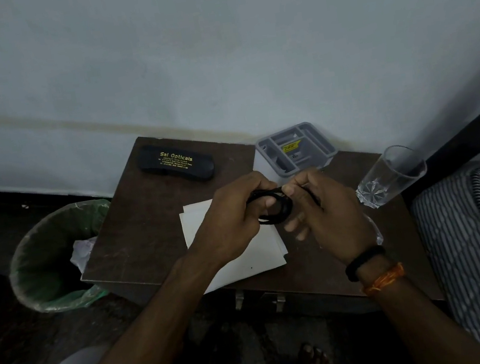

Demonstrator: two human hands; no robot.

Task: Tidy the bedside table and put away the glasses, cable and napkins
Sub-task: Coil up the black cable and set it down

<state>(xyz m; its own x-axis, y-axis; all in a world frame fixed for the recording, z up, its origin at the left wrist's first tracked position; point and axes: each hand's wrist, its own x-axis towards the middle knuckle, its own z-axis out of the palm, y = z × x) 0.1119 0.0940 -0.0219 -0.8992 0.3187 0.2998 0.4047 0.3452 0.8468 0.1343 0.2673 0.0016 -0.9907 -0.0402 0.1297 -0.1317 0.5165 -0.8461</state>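
Cable (276, 210): black, looped into coil, held above napkins (240, 259) on tabletop (134, 227). Left hand (231, 217) grips coil; right hand (323, 210) pinches loose end, likely winding for storage. Glasses case (176, 163) behind napkins, closed.

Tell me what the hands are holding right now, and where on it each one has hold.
A coiled black cable. The left hand grips the left side of the loops; the right hand pinches the coil's top right between thumb and fingers.
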